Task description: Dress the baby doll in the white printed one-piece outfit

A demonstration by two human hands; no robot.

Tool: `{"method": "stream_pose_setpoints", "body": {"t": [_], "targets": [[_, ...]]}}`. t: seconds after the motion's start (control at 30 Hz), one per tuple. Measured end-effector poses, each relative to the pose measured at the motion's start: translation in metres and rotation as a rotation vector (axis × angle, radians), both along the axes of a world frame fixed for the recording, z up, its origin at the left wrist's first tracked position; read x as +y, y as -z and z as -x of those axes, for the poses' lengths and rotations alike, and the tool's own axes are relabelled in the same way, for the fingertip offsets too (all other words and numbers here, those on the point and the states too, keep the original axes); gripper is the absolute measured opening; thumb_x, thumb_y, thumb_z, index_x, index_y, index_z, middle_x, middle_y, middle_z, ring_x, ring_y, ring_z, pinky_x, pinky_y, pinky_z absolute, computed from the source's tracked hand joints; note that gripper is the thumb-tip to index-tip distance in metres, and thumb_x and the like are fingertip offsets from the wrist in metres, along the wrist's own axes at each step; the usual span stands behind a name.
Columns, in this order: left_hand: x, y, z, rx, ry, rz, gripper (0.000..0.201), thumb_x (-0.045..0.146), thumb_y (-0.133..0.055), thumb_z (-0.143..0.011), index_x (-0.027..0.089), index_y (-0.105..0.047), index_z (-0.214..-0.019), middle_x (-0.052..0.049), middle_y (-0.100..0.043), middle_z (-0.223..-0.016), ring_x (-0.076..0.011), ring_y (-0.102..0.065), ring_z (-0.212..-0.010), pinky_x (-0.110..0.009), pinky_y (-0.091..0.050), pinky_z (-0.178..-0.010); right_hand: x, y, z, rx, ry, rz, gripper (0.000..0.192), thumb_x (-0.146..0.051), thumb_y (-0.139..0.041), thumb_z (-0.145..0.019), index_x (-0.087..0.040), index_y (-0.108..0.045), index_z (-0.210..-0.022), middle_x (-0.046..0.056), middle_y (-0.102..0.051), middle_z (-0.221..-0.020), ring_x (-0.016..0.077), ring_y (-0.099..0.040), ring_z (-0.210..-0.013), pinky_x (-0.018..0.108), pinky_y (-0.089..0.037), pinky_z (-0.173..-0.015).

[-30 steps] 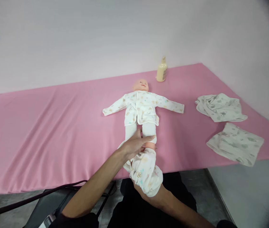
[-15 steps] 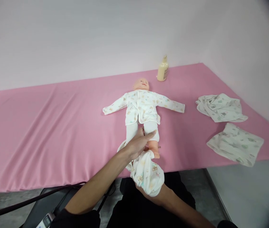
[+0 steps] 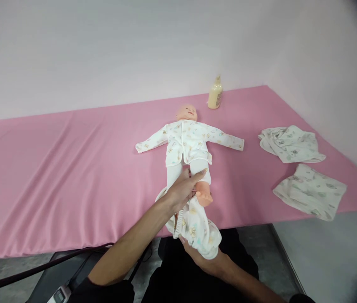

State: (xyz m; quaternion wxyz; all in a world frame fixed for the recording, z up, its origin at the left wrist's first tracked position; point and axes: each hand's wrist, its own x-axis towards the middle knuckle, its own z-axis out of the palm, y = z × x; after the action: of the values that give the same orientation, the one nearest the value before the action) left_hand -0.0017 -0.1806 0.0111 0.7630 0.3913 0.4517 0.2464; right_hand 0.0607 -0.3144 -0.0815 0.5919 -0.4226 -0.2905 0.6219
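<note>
A baby doll (image 3: 187, 112) lies on its back, arms spread, in a white printed jacket (image 3: 186, 141) with white cloth over its upper legs. My left hand (image 3: 180, 191) is closed around the doll's leg (image 3: 203, 191) on the right side of the view, thumb across the knee. The other lower leg is mostly hidden behind my hand and cloth. Bunched white printed baby pants (image 3: 199, 227) hang at the doll's feet over the table edge. My right hand (image 3: 208, 261) grips them from below, its fingers largely covered by the cloth.
A pale yellow pump bottle (image 3: 214, 94) stands beyond the doll's head near the wall. Two folded printed cloths (image 3: 294, 144) lie at the right on the pink-covered table (image 3: 86, 176). A dark strap or cable (image 3: 39, 269) runs below the table edge at the left.
My right hand and the bunched pants have shifted slightly right, showing more of the ribbed waistband. The doll's foot is tipped up toward me. My left hand keeps its hold.
</note>
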Motion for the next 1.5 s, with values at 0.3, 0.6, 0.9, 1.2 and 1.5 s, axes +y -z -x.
{"method": "stream_pose_setpoints", "body": {"t": [0.3, 0.6, 0.9, 1.2, 1.5], "targets": [[0.003, 0.002, 0.005, -0.001, -0.065, -0.028, 0.059, 0.038, -0.075, -0.08, 0.02, -0.047, -0.129, -0.012, -0.059, -0.121, -0.0186, -0.066, -0.092, -0.032, -0.056, -0.079, -0.004, -0.017, -0.015, 0.375, 0.28, 0.248, 0.057, -0.033, -0.069, -0.085, -0.029, -0.052, -0.14, 0.002, -0.061, -0.136, 0.025, -0.052, -0.131, 0.048, -0.038, -0.114], [0.001, 0.014, 0.01, 0.224, -0.035, -0.201, 0.085, 0.053, -0.07, -0.08, 0.024, -0.028, -0.148, -0.014, -0.058, -0.124, -0.0263, -0.062, -0.106, -0.038, -0.053, -0.085, -0.003, -0.043, -0.032, 0.509, 0.211, 0.272, 0.054, -0.032, -0.067, -0.085, -0.028, -0.055, -0.137, 0.002, -0.063, -0.133, 0.0247, -0.051, -0.132, 0.046, -0.041, -0.113], [-0.005, 0.014, 0.009, 0.347, 0.02, -0.494, 0.073, 0.053, -0.059, -0.088, 0.022, -0.029, -0.148, -0.014, -0.041, -0.147, -0.0281, -0.039, -0.137, -0.041, -0.031, -0.113, -0.04, -0.062, -0.037, 0.396, 0.226, 0.29, 0.067, -0.034, -0.076, -0.073, -0.027, -0.056, -0.137, 0.007, -0.068, -0.124, 0.0289, -0.05, -0.133, 0.05, -0.037, -0.115], [-0.005, 0.009, 0.011, 0.366, 0.116, -0.449, 0.078, 0.056, -0.062, -0.084, 0.023, -0.031, -0.147, -0.009, -0.062, -0.104, -0.0268, -0.059, -0.105, -0.042, -0.047, -0.093, -0.027, -0.076, -0.039, 0.231, 0.287, 0.339, 0.082, -0.024, -0.086, -0.064, -0.029, -0.053, -0.139, 0.004, -0.062, -0.134, 0.027, -0.045, -0.137, 0.044, -0.033, -0.118], [0.009, -0.001, 0.027, 0.278, 0.302, -0.29, 0.091, 0.049, -0.076, -0.073, 0.026, -0.031, -0.148, -0.004, -0.057, -0.085, -0.0164, -0.058, -0.07, -0.03, -0.051, -0.062, -0.031, -0.072, -0.047, 0.387, 0.182, 0.419, 0.066, -0.025, -0.075, -0.079, -0.032, -0.051, -0.14, 0.003, -0.061, -0.136, 0.0254, -0.053, -0.131, 0.045, -0.043, -0.111]]}}
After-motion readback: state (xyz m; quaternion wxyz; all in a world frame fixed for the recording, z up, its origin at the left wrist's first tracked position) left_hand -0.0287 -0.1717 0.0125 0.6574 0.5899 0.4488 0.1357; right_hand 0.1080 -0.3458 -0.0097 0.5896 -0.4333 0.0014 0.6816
